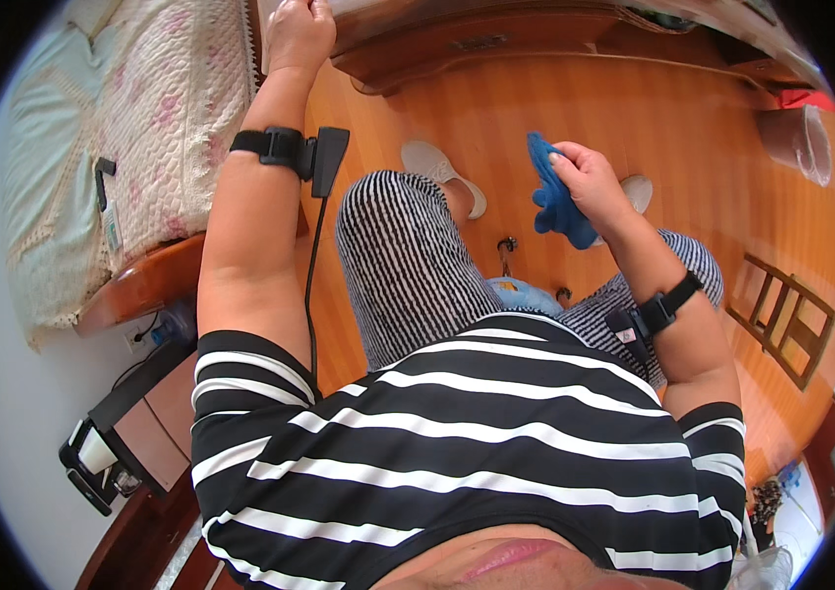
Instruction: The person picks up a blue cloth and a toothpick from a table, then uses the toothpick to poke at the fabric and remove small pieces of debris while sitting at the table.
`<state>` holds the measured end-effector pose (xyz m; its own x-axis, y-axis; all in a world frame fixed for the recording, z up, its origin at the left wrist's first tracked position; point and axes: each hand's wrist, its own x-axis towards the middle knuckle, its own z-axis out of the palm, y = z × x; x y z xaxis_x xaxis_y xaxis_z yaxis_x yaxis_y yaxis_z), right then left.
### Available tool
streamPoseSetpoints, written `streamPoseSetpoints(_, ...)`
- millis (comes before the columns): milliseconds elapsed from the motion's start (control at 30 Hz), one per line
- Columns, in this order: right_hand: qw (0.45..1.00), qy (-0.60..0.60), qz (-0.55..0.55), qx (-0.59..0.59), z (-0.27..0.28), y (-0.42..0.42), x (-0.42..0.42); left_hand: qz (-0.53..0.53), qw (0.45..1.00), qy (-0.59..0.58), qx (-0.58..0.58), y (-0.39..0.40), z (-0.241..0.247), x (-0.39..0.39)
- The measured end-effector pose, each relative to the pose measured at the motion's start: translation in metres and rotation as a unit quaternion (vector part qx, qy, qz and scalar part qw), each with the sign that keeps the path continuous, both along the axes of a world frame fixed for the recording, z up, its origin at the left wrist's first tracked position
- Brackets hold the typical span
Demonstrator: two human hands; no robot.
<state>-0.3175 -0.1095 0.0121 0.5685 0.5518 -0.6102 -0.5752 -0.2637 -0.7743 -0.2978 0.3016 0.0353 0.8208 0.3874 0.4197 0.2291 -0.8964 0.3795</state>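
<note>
My right hand (591, 181) grips a crumpled blue cloth (561, 210) by its upper part, and the folded lower edge hangs over the floor in front of my knees. My left hand (302, 33) is stretched far forward at the top edge of the picture, with its fingers curled. It is beside the corner of a low brown wooden cabinet (454, 48), near the foot of the bed. The fingertips are cut off by the frame, so whether they hold anything is hidden.
A bed with a quilted floral cover (167, 110) stands at the left, with a small black object (104, 181) on it. At the right are a lined waste bin (794, 140) and a wooden frame (782, 317). A blue seat (524, 293) shows beneath me.
</note>
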Motion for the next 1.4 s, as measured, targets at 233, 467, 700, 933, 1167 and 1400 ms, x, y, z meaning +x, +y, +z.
streamPoseSetpoints(233,0.996,0.059,0.036,-0.061,-0.052,0.061,0.036,0.033,0.989,0.051,0.138,-0.008,0.004,0.038)
streamPoseSetpoints(467,0.997,0.06,-0.036,-0.039,-0.155,0.126,0.036,-0.009,0.995,0.035,0.093,-0.049,0.016,0.044)
streamPoseSetpoints(700,0.989,-0.072,0.041,-0.119,-0.194,0.176,0.042,0.01,0.984,0.046,0.171,-0.073,0.01,0.041)
streamPoseSetpoints(933,0.939,-0.243,0.021,-0.241,-0.27,0.183,0.073,-0.035,0.992,0.017,0.121,-0.104,0.011,0.052)
streamPoseSetpoints(1167,0.912,-0.234,0.052,-0.332,-0.234,0.144,0.114,-0.051,0.995,0.007,0.09,-0.109,0.021,0.056)
streamPoseSetpoints(1400,0.885,-0.311,0.041,-0.345,-0.202,0.083,0.139,-0.037,0.994,0.023,0.099,-0.104,0.021,0.051)
